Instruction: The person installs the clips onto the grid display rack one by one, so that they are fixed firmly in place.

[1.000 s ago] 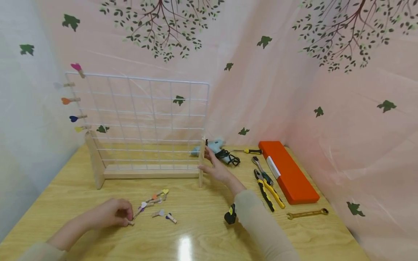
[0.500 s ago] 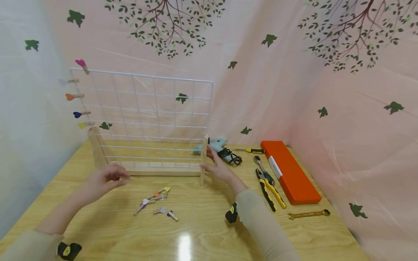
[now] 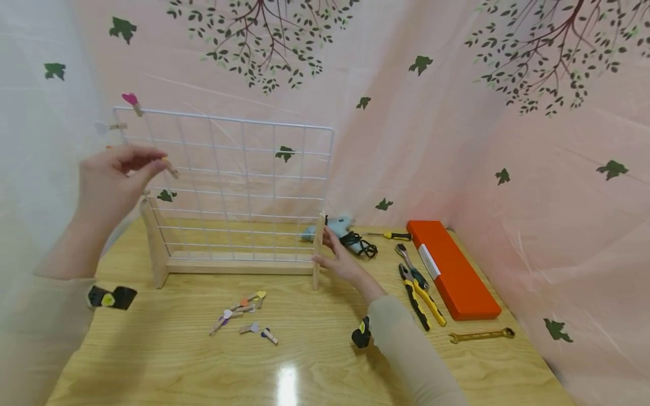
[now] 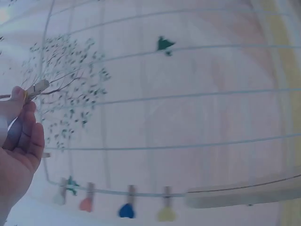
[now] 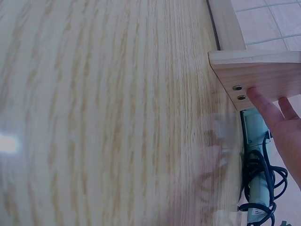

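My left hand (image 3: 113, 183) is raised in front of the upper left of a white wire grid rack (image 3: 244, 163). Its thumb and fingertips pinch a small wooden clothespin (image 4: 37, 88) with a bit of yellow at the held end. Heart clothespins sit along the rack's left side; the left wrist view shows a blue one (image 4: 127, 210), an orange one (image 4: 86, 204), a yellow one (image 4: 166, 214) and a pale one (image 4: 59, 197). A pink heart clothespin (image 3: 131, 100) is on the top bar. My right hand (image 3: 344, 264) touches the rack's right wooden upright (image 5: 258, 77) with extended fingers.
Several loose heart clothespins (image 3: 227, 314) lie on the table before the rack. At the right are a blue glue gun (image 3: 339, 225) with black cord, a screwdriver (image 3: 396, 235), a ratchet (image 3: 411, 268), pliers (image 3: 420, 296), a red box (image 3: 452, 270) and a wrench (image 3: 482, 335).
My left hand has lifted from the table beside the loose clothespins up to the rack's upper left, carrying one clothespin. The right hand has stayed at the right upright.
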`<state>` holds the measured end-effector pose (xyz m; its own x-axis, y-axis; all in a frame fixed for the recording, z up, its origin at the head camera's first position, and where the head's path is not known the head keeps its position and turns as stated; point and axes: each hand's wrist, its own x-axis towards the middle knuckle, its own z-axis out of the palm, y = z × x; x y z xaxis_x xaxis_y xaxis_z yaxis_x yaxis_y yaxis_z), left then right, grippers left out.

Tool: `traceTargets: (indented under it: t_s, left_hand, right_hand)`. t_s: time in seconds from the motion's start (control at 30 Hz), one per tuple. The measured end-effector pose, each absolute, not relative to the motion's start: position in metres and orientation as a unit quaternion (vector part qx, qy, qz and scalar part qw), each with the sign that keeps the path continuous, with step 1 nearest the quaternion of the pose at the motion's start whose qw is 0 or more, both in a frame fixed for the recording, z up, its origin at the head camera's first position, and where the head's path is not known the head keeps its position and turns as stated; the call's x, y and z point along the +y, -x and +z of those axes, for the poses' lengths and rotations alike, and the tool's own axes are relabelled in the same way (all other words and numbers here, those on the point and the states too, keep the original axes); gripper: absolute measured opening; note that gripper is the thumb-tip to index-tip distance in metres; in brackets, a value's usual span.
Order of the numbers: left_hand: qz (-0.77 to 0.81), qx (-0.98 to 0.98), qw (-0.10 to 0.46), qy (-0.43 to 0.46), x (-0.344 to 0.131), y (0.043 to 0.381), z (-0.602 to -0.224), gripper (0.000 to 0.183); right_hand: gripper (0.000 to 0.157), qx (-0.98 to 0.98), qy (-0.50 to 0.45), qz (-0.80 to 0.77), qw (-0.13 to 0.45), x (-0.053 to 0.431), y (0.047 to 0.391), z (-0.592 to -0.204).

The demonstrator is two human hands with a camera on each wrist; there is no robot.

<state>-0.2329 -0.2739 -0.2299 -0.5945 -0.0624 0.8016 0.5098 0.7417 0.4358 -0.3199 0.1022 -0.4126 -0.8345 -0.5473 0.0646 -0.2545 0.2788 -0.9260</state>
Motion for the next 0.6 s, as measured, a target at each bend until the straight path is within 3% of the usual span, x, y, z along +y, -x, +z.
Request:
traceTargets:
  t_s: [0.13, 0.27, 0.6]
  left_hand:
    - [-0.336, -0.822, 0.449, 0.102, -0.278, 0.247, -0.194, 0.025]
    - [-0.303, -0.849, 0.430, 0.056, -0.281, 0.260, -0.169, 0.029]
    - [-0.237, -0.898, 0.369, 0.023, -0.281, 0.284, -0.145, 0.029]
  right_hand:
    - [0.080, 0.790, 0.254, -0.541, 0.137, 0.103, 0.320, -0.413]
    - [0.080, 0.791, 0.254, -0.540, 0.135, 0.103, 0.321, -0.413]
    - [0.079, 0.784, 0.255, -0.549, 0.139, 0.102, 0.322, -0.413]
